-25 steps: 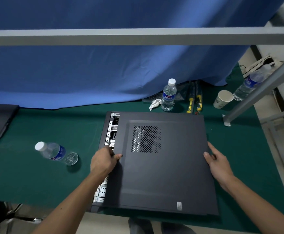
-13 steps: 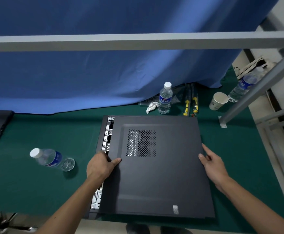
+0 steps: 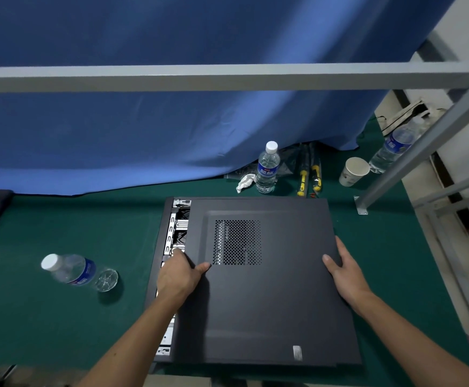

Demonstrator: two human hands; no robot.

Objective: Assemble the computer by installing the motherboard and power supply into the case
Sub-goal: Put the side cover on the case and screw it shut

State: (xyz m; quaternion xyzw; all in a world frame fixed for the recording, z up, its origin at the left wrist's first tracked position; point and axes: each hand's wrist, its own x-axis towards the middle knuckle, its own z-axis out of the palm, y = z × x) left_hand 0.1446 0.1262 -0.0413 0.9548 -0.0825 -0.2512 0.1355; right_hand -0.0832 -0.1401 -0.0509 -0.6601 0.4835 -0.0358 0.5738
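Observation:
The black computer case [image 3: 159, 255] lies on its side on the green table. A black side panel [image 3: 269, 303] with a perforated vent lies on top of it, shifted right so that a strip of the case's rear slots shows at the left. My left hand [image 3: 179, 275] grips the panel's left edge, thumb on top. My right hand [image 3: 342, 270] holds the panel's right edge, thumb on top and fingers along the side. The motherboard and power supply are hidden under the panel.
A water bottle [image 3: 71, 272] lies left of the case. Behind it stand another bottle [image 3: 267, 169], a crumpled tissue [image 3: 245, 182], yellow-handled tools [image 3: 308, 177], a paper cup [image 3: 353, 171] and a third bottle [image 3: 392, 148]. A grey frame bar [image 3: 227, 76] crosses overhead; its leg [image 3: 423, 152] slants right.
The panel has slid a little to the left over the case, narrowing the uncovered strip. Both hands keep their hold on its edges. The camera has tilted slightly.

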